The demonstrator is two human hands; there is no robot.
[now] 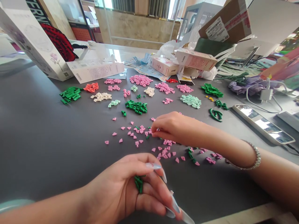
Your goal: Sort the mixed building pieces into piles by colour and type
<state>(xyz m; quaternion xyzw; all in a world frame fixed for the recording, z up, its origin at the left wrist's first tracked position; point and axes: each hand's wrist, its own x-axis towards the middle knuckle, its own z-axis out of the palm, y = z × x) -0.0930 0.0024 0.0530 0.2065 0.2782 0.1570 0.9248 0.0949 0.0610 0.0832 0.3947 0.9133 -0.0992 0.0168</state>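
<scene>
My left hand (142, 186) is palm up near the table's front edge, its fingers curled around small green toy brick pieces (138, 184) resting in the palm. Further out, my right hand (167, 126), with a beaded bracelet at the wrist, reaches over a loose scatter of small pink toy brick pieces (164, 152). Its fingers are bent together, tips down among the pieces, and whatever may be between them is hidden. A few dark green pieces (190, 154) lie mixed among the pink ones.
Sorted piles lie beyond my hands: green tubes (136, 106), pink pieces (141, 80), mint pieces (191, 101) and cream pieces (101, 96). A white box (42, 40), opened cartons (196, 59), a power strip (263, 123) and purple flowers (245, 85) surround them.
</scene>
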